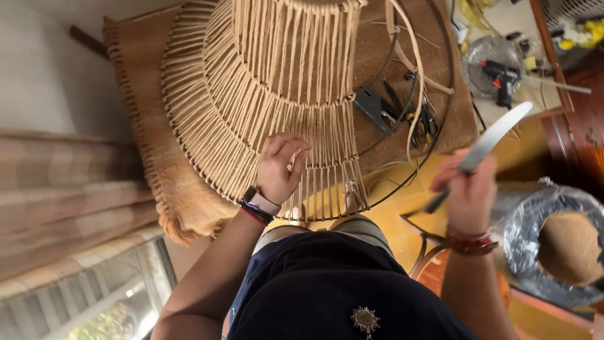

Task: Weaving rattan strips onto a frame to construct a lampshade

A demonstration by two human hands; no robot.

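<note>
Wickerwork fills most of the view: a tiered lampshade frame (277,94) wrapped in pale cane strands, lying on a brown woven mat (157,157) that covers the bench. Bare dark wire rings (440,94) form its unwrapped side to the right. Lower right, a silvery plastic bag (535,220) holds a round brown bundle of fibre (569,249). On the mat inside the rings lie pliers and scissors (402,113), partly behind a loose cane strip (418,75). Farther back sits a glue gun (500,79).

Closer in, the left hand (280,167), with a watch and wristbands at the wrist, rests against the lower tier of strands, fingers curled onto them, seemingly pinching them. The right hand (469,192) is clenched around the dark handle of a long flat blade (494,135), which points up and to the right, clear of the frame.
</note>
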